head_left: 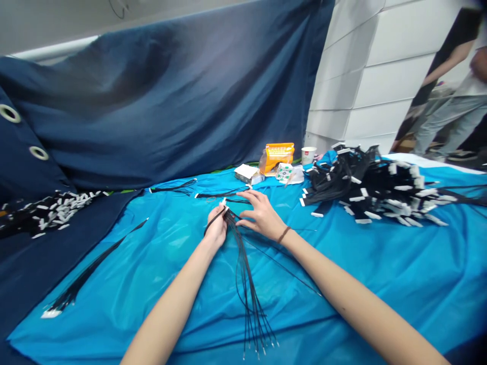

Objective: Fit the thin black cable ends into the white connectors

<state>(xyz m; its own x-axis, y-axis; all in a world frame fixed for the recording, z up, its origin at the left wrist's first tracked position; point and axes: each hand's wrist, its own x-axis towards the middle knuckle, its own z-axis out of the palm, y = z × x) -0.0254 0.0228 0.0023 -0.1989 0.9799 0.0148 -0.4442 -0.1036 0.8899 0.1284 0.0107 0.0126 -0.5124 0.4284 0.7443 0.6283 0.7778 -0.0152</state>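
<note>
My left hand (216,230) is closed around the top of a bundle of thin black wires, a wire harness (243,268), by its white connector (224,202). The loose wires fan down toward me over the blue cloth and end in small bright tips. One black strand loops over the left hand. Just right of the connector, my right hand (262,215) has its fingers apart, close to the upper wires; I see nothing gripped in it. A few single wires stretch out to the right beneath that hand.
A large heap of black wire harnesses (365,185) with white connectors lies at right, another pile (64,210) at far left. Single bundles (95,261) lie on the blue cloth (152,284). At the back stand a small box (247,173), an orange packet (279,154) and a paper cup (308,155).
</note>
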